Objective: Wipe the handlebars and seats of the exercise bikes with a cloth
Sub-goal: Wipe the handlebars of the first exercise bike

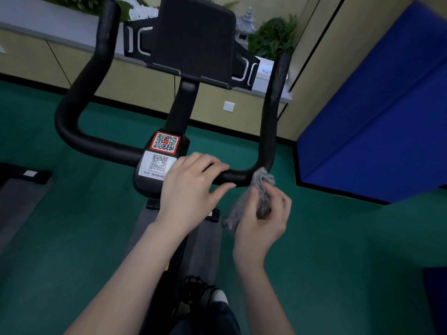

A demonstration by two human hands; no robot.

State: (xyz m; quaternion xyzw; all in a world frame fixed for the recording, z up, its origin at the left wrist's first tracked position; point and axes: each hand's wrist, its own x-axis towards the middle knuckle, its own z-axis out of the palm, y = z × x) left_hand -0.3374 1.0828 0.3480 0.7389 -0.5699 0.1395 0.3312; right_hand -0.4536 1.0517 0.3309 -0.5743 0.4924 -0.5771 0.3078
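Note:
A black U-shaped handlebar (79, 139) of an exercise bike fills the middle of the view, with a black console (196, 37) above it and QR-code stickers (164, 151) on the stem block. My left hand (191, 184) rests on the crossbar just right of the stickers, fingers curled over the bar. My right hand (263, 218) grips a bunched grey cloth (261, 187), whose top touches the right bend of the handlebar. The seat is out of view.
Green floor lies all around. A blue padded mat (377, 131) leans against the wall at right. A long cabinet ledge with plants (273, 39) and a small stone lantern runs behind the bike. Another machine's base (24, 175) sits at left. My shoe (217, 298) shows below.

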